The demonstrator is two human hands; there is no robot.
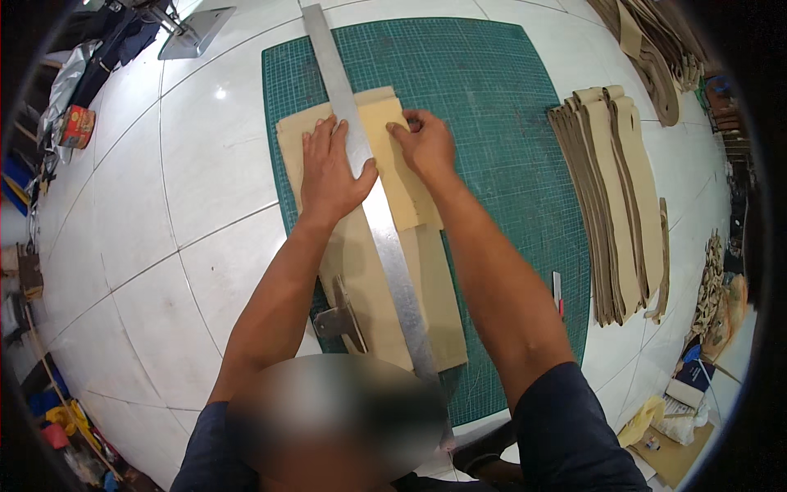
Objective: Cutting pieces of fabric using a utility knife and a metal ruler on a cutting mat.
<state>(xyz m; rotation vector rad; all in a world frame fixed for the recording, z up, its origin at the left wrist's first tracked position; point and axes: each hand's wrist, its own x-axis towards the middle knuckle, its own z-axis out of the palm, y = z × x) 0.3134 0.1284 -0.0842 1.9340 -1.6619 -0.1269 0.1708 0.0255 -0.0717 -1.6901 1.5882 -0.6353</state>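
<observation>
A long metal ruler (385, 234) lies lengthwise over a beige piece of material (352, 254) on a green cutting mat (508, 148). Along the ruler's right side is a pale yellow card-like piece (395, 184), on top of the beige material. My left hand (332, 172) lies flat with its fingers stretched out on the material left of the ruler, its thumb resting on the metal. At the yellow piece's upper right edge, my right hand (426, 148) pinches it, thumb on top and the other fingers curled, partly hidden.
Folded beige strips (607, 205) are stacked right of the mat, with more brown strips (660, 74) beyond. A cutter knife (557, 291) rests on the mat's right part. A metal-and-wood tool (344, 320) sits on the material's near part. A red tin (78, 127) stands far left.
</observation>
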